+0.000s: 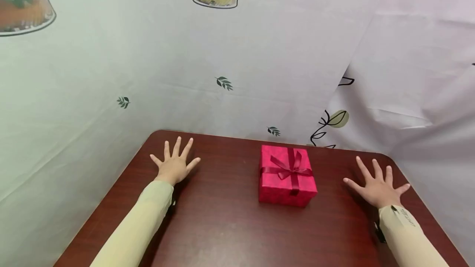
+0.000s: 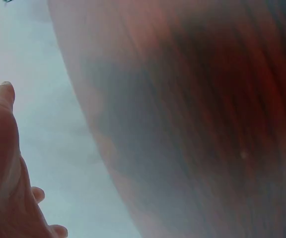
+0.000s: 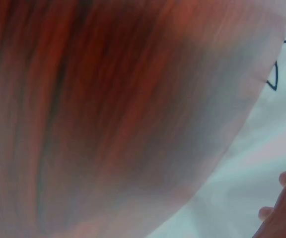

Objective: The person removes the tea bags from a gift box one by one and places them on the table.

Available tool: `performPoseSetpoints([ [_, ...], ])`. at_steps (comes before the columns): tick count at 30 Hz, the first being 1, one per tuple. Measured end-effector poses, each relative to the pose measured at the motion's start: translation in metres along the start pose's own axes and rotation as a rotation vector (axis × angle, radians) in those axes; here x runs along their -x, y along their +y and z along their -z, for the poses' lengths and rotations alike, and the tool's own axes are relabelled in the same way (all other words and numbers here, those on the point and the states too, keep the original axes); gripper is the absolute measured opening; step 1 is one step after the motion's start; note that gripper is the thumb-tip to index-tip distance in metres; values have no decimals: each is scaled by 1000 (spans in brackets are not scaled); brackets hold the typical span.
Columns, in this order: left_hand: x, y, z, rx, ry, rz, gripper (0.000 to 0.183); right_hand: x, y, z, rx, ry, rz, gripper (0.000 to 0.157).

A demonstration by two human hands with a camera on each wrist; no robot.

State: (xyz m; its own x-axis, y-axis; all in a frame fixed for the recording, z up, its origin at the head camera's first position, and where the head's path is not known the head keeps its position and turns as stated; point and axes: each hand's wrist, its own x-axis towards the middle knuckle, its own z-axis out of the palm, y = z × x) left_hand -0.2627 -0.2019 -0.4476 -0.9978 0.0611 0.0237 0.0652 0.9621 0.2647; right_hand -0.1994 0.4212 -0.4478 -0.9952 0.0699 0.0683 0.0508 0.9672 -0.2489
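Note:
A square pink-red gift box (image 1: 272, 193), tied with a dark red ribbon (image 1: 294, 170) and bow, stands on the brown wooden table (image 1: 222, 226), right of its middle. To the left of the box, my left hand (image 1: 172, 169) is spread with its fingers straight and apart, holding nothing. My right hand (image 1: 380, 188) is spread the same way to the right of the box, also with nothing in it. Neither hand touches the box. In the left wrist view part of the left hand (image 2: 4, 168) shows at the left edge; a bit of the right hand (image 3: 284, 213) shows in the right wrist view.
Pale cloth (image 1: 167, 52) with printed leaves and plant jars hangs behind and on both sides of the table. Its folds come close to the table's right edge. The table's back corners are rounded.

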Motion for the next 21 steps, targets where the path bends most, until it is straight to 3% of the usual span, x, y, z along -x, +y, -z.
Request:
performPoseSetpoints([
  [11,13,22,9,12,-4,-24,86,2,-21,7,10,14,54,92],
  [21,17,49,6,63,128,-115,81,12,-49,10,-27,82,82,88],
])
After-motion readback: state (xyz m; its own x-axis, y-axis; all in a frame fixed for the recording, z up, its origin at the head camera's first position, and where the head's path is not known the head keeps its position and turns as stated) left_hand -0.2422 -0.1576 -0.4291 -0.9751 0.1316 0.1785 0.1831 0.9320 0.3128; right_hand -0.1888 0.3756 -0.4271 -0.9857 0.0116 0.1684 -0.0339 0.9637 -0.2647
